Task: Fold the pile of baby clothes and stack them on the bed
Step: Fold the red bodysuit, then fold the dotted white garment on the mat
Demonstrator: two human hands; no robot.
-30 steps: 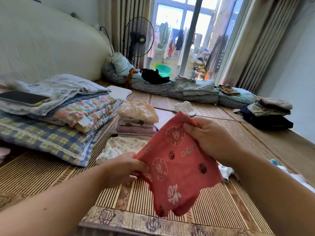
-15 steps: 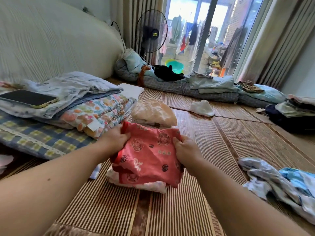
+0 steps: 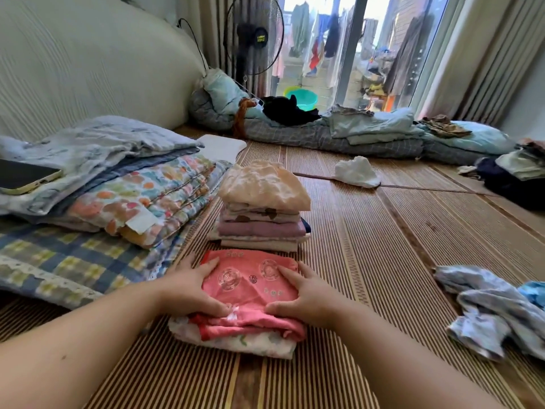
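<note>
We see the left hand [image 3: 188, 286] & right hand [image 3: 303, 293] flat, fingers spread, pressing either side of the folded red garment [image 3: 250, 287] atop a floral piece [image 3: 236, 340] on the bed mat [image 3: 368, 231], w/ unfolded clothes [image 3: 489, 308] far right.

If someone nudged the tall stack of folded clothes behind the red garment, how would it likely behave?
The tall stack of folded pastel clothes would probably lean or shed layers: it is narrow for its height. Its crinkled peach top piece overhangs, so it likely slides off first.

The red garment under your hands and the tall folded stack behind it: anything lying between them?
Nothing: the head view shows only a narrow strip of bare mat between the red garment and the folded stack.
</note>
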